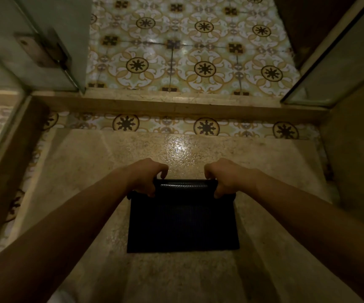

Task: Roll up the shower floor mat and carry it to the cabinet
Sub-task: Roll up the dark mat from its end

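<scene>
A dark, nearly black shower floor mat lies on the beige speckled shower floor. Its far end is curled into a short roll, and the rest lies flat towards me. My left hand grips the left end of the roll, fingers curled over the top. At the right end of the roll my right hand holds on the same way. Both forearms reach in from the bottom corners of the view.
A raised stone threshold crosses the doorway ahead, with patterned floor tiles beyond it. A glass door with a metal hinge stands at the left, a glass panel at the right. Walls close in on both sides.
</scene>
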Action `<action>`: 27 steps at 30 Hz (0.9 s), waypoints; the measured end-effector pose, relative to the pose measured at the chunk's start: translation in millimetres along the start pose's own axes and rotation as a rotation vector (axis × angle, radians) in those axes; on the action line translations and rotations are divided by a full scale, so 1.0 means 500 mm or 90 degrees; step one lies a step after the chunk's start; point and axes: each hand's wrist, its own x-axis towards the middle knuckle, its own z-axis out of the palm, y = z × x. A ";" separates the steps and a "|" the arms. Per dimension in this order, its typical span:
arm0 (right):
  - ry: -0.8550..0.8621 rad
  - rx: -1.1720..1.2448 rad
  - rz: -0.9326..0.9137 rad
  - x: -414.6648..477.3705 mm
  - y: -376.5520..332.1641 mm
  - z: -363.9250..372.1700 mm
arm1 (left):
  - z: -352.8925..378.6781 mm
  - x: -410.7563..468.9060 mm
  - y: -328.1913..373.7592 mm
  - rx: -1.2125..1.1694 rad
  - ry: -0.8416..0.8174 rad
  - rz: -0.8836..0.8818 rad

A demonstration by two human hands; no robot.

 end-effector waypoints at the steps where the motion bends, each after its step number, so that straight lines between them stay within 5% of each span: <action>1: -0.001 0.000 -0.003 0.000 -0.001 0.004 | 0.005 -0.001 0.002 0.024 0.011 0.008; 12: -0.025 0.049 -0.005 -0.010 0.010 0.016 | -0.007 -0.016 -0.002 -0.038 -0.021 -0.016; 27: -0.051 0.026 -0.020 -0.001 0.023 -0.003 | -0.011 -0.017 -0.010 0.120 0.007 0.007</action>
